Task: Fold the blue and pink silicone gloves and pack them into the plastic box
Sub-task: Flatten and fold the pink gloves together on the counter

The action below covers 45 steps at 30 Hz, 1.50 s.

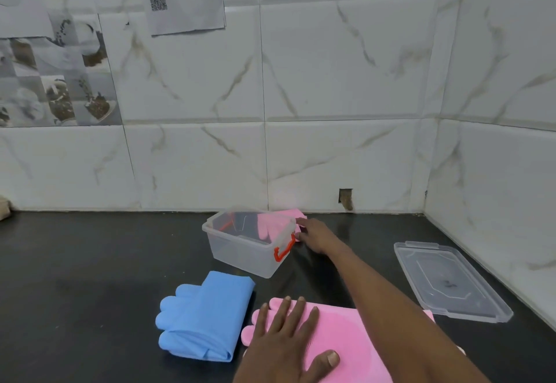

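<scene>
A clear plastic box (240,254) with red clips stands on the dark counter near the back wall. Behind it lies a pink glove (293,213), partly seen through the box walls. My right hand (316,235) reaches beside the box's right end and touches that glove; how its fingers hold it is hidden. A second pink glove (340,334) lies flat at the front, and my left hand (288,340) presses on it with spread fingers. The folded blue gloves (207,319) lie left of it.
The box's clear lid (451,280) lies on the counter at the right, close to the side wall. Tiled walls close the back and right. A brownish object (4,209) sits at the far left edge by the wall.
</scene>
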Each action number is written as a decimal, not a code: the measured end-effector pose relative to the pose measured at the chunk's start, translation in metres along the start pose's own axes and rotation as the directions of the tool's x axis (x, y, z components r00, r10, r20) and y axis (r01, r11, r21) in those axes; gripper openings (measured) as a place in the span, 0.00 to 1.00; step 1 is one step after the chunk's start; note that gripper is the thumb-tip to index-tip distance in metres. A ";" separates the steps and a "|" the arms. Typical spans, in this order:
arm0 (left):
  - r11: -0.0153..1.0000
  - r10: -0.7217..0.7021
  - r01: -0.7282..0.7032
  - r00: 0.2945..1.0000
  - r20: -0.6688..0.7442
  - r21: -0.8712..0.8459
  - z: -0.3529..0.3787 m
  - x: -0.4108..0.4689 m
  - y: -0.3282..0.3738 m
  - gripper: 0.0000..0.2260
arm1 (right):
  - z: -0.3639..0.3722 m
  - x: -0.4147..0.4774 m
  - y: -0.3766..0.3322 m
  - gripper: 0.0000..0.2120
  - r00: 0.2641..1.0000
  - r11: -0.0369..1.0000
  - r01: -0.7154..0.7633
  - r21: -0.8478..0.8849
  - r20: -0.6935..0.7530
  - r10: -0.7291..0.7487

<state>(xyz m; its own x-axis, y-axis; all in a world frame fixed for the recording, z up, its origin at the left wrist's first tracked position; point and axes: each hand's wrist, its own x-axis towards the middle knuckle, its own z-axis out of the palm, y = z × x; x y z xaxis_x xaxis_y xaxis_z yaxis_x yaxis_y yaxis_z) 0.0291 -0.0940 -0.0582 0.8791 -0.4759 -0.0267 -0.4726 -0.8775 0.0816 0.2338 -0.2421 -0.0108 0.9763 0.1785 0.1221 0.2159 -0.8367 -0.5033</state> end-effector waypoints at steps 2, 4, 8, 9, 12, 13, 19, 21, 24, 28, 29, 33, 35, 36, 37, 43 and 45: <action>0.995 0.034 -0.025 0.995 -0.093 0.097 0.001 0.000 -0.003 0.35 | 0.008 0.014 0.001 0.18 0.999 0.994 0.030 -0.103 0.022 -0.028; 0.991 -0.003 0.016 0.995 -0.097 0.131 0.002 -0.001 -0.002 0.31 | 0.014 0.024 0.002 0.13 0.999 0.978 0.039 -0.205 0.012 -0.037; 0.991 0.005 0.012 0.991 -0.131 0.134 0.001 0.008 -0.008 0.33 | 0.020 0.031 0.002 0.10 0.990 0.987 -0.020 -0.157 -0.139 -0.002; 0.990 0.032 -0.013 0.990 -0.137 0.140 0.004 0.012 -0.009 0.36 | 0.019 0.031 0.002 0.10 0.980 0.991 -0.051 -0.122 -0.196 0.026; 1.000 -0.004 0.003 0.996 0.090 0.005 0.006 0.013 -0.009 0.42 | 0.008 0.029 0.003 0.11 0.936 0.992 -0.128 0.015 -0.329 0.126; 1.000 -0.004 0.005 0.995 0.100 -0.010 0.008 0.011 -0.009 0.43 | 0.000 0.028 0.003 0.10 0.916 0.986 -0.142 0.092 -0.365 0.166; 0.997 -0.022 0.020 0.999 -0.035 -0.070 0.010 -0.002 -0.004 0.43 | -0.069 0.006 -0.005 0.10 0.861 0.936 -0.050 0.348 -0.460 0.217; 0.995 -0.031 0.025 0.998 -0.053 -0.095 0.011 -0.004 -0.003 0.43 | -0.095 -0.005 -0.012 0.10 0.875 0.938 0.011 0.347 -0.457 0.159; 0.991 -0.040 0.029 0.996 -0.085 -0.130 0.013 -0.008 -0.003 0.40 | -0.130 -0.023 -0.031 0.09 0.894 0.925 0.080 0.372 -0.436 0.098; 0.977 -0.044 0.017 0.992 -0.122 -0.213 0.012 -0.012 -0.002 0.38 | -0.163 -0.058 -0.064 0.09 0.895 0.892 0.169 0.419 -0.445 0.040; 0.969 -0.048 0.012 0.989 -0.140 -0.245 0.009 -0.014 -0.001 0.38 | -0.168 -0.070 -0.072 0.08 0.899 0.861 0.193 0.470 -0.437 0.037; 0.850 -0.158 -0.063 0.917 -0.367 -0.524 -0.012 -0.030 0.008 0.32 | -0.172 -0.119 -0.095 0.07 0.908 0.755 0.269 0.598 -0.419 0.008; 0.666 -0.279 -0.114 0.879 -0.387 -0.738 -0.029 -0.033 0.023 0.22 | -0.169 -0.140 -0.102 0.06 0.913 0.717 0.278 0.640 -0.407 0.010; 0.594 -0.353 -0.151 0.834 -0.425 -0.790 -0.037 -0.030 0.032 0.22 | -0.168 -0.149 -0.104 0.06 0.918 0.697 0.276 0.662 -0.396 0.013; 0.564 -0.433 -0.181 0.766 -0.475 -0.806 -0.047 -0.028 0.038 0.28 | -0.169 -0.158 -0.107 0.06 0.926 0.678 0.269 0.684 -0.378 0.014; 0.321 -0.488 -0.345 0.737 -0.467 -0.882 -0.128 0.002 0.013 0.54 | -0.200 -0.192 -0.119 0.05 0.976 0.527 0.205 0.825 -0.212 -0.049; 0.330 -0.367 -0.451 0.748 -0.553 -0.829 -0.151 0.010 0.005 0.45 | -0.206 -0.196 -0.122 0.05 0.983 0.489 0.179 0.853 -0.176 -0.053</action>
<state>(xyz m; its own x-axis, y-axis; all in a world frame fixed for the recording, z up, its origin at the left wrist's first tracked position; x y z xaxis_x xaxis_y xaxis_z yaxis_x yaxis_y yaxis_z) 0.0447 -0.0937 0.0922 0.8652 -0.0013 0.5013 -0.5012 -0.0260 0.8649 0.0135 -0.2818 0.2033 0.9461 0.1288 0.2972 0.2911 0.0642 -0.9545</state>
